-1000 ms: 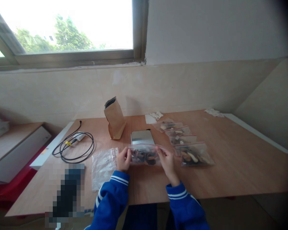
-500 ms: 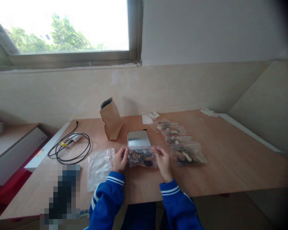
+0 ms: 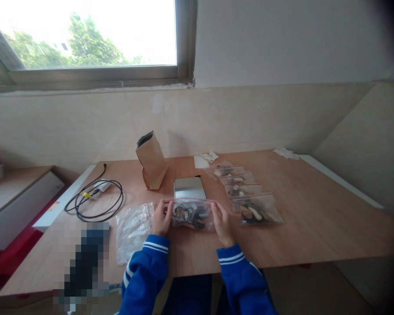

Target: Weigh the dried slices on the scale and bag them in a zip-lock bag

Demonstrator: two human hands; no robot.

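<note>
Head view: zip bag point(image 3: 193, 214) lengthwise left-right.

Both hands, left hand point(image 3: 162, 217), right hand point(image 3: 222, 221), pinching a filled zip bag point(image 3: 192, 214) above wooden table point(image 3: 315, 218), scale point(image 3: 189, 188) behind

Blue sleeves point(image 3: 147, 262) with white stripes, brown paper bag point(image 3: 151, 161), black cable point(image 3: 96, 202)

- No text, label, brand, number or sign can be read anywhere.
- The paper bag point(image 3: 151, 160) and the filled clear bags point(image 3: 242, 190) show no legible print.
</note>
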